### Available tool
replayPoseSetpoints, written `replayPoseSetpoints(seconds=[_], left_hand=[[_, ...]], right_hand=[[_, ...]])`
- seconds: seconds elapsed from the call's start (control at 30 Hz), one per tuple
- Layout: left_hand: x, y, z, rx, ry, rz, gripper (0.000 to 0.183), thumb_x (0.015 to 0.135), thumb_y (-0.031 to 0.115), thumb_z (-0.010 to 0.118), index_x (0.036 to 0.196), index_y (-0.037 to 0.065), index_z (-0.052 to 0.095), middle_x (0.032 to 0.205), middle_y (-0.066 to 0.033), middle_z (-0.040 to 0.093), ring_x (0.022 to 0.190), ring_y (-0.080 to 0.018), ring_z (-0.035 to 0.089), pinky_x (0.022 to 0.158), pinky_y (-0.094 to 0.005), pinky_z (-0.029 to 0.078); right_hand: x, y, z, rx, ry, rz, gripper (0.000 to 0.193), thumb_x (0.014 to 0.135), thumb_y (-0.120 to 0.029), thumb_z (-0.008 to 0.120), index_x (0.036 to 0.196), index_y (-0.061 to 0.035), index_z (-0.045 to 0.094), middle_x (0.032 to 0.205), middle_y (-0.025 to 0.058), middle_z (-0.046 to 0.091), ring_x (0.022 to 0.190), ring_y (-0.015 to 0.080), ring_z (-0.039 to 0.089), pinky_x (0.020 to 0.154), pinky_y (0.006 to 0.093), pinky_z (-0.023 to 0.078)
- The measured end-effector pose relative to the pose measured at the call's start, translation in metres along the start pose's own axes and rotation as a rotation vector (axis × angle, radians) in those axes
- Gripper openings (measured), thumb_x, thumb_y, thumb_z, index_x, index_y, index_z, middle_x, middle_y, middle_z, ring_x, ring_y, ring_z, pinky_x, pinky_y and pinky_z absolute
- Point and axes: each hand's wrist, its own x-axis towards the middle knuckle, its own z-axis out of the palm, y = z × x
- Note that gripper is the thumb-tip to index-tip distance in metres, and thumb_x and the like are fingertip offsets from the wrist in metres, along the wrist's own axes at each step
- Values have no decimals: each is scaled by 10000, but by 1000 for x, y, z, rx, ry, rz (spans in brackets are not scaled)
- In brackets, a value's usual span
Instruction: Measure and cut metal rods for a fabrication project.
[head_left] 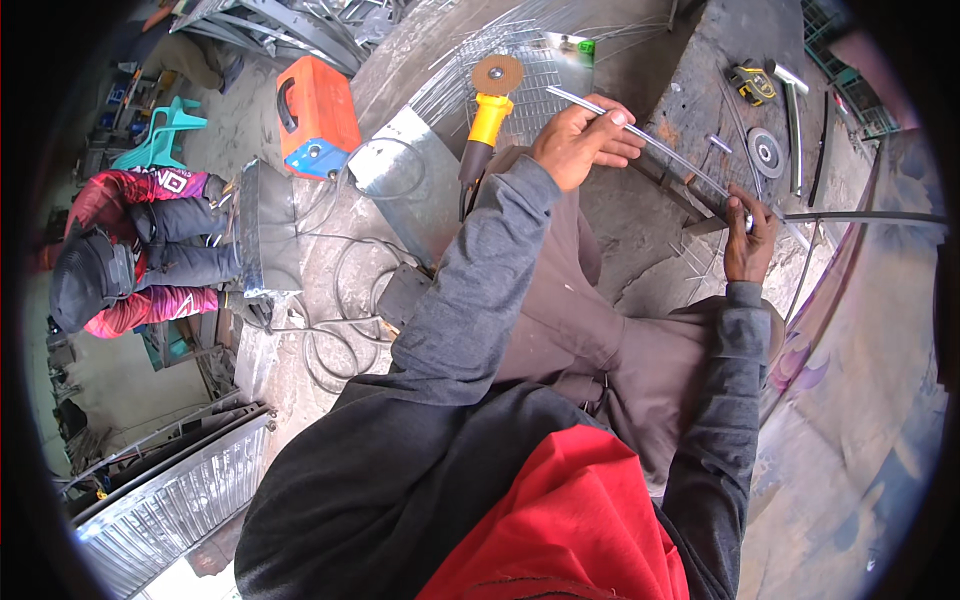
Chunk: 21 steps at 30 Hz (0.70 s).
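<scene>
- Metal rod (680, 160) runs between both hands, long axis slanting from far left to near right, so neither hand's really closer.
- Left hand (575, 150) has it pinched, thumb against fingers; right hand (752, 240) is curled around it. Can't tell where it ends past there.
- Rod's skinny, straight, shiny.
- Counter (690, 90) beyond it: dark, scuffed, with a round grey disc (765, 141) on top.
- Yellow grinder (488, 118), rough brown wheel (497, 65), left of the left hand.

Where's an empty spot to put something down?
On the dark tabletop, left of the yellow tape measure; also the floor between the orange box and green chair. It's crowded around the grey disc, with a silver tube close by.
</scene>
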Motion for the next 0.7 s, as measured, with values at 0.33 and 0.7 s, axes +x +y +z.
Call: replayPoseSetpoints(seconds=[0.33,0.7], left_hand=[[-2,-1,-3,-8,-2,18,326,1007,294,539,1151,7,593,1088,-157,660,956,-246,697,803,-358,595],[-3,0,-3,2,-47,11,370,1018,301,519,1204,-14,572,1129,-172,651,1017,-254,676,837,-339,586]], right_hand=[[3,-2,-1,299,-127,404,280,972,-335,609,1077,-87,685,747,-24,502,627,82,450,559,240,369],[3,0,-1,474,-172,491,276,958,-386,626,1083,-143,663,675,-60,438,498,25,295,441,212,214]])
